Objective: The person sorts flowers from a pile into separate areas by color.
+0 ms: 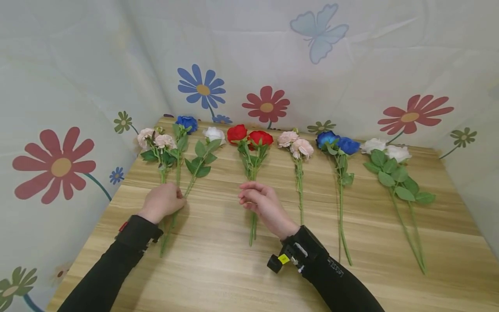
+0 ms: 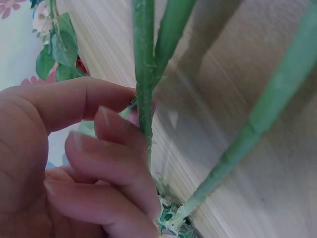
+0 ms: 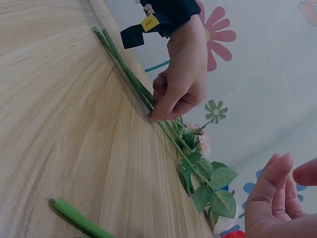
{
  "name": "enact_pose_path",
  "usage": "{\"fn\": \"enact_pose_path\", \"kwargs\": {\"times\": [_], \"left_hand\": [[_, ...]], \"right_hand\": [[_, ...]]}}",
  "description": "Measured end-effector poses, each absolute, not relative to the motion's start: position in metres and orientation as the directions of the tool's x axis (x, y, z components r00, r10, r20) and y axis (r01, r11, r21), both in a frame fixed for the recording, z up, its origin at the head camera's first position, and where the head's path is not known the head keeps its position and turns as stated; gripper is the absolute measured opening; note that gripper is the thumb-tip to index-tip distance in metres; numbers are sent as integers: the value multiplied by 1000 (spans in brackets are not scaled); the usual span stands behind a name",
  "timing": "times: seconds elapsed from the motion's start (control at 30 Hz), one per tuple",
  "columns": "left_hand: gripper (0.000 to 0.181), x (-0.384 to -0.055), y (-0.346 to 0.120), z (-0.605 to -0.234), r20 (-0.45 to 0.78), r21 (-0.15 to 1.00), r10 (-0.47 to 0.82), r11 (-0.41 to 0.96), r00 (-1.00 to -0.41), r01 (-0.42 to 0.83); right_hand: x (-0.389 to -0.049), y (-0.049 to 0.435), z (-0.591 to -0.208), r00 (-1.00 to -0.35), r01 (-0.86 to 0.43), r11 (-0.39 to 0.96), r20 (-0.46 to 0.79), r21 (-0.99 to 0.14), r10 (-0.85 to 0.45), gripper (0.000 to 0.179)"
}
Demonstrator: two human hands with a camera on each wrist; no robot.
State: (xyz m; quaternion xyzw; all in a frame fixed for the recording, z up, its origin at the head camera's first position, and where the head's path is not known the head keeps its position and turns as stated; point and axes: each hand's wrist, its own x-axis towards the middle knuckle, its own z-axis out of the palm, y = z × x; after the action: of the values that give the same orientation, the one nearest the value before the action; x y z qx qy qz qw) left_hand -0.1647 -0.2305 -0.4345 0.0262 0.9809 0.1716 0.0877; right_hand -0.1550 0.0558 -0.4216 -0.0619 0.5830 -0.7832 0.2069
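Note:
On the left, my left hand pinches flower stems between thumb and forefinger, low over the wood. The blooms above it are pale pink flowers, a blue flower and a white rose with leafy green stem. Exactly which stems lie within the pinch is partly hidden by the fingers; another stem runs apart from them in the left wrist view. Over the stems of two red flowers hovers my right hand, fingers loosely bent and holding nothing.
Further right on the wooden table lie pairs of pink flowers, blue flowers and white roses, stems toward me. A printed cloth hangs behind the table and along its sides.

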Motion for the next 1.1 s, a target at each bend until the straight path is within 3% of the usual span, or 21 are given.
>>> {"fn": "enact_pose_path", "kwargs": {"times": [0.47,0.87,1.1], "left_hand": [[22,-165,-228,-432,-183,328,64,945,-981,0],[19,-162,-235,-438,-222,651,169,759,-960,-17],[20,-153,-230,-435,-196,719,180,695,-964,-16]], "right_hand": [[-155,57,-421,-903,263,-228,-155,-938,-401,23],[-155,58,-420,-894,268,-225,-155,-937,-421,36],[-155,62,-420,-888,277,-216,-163,-936,-429,32]]}}
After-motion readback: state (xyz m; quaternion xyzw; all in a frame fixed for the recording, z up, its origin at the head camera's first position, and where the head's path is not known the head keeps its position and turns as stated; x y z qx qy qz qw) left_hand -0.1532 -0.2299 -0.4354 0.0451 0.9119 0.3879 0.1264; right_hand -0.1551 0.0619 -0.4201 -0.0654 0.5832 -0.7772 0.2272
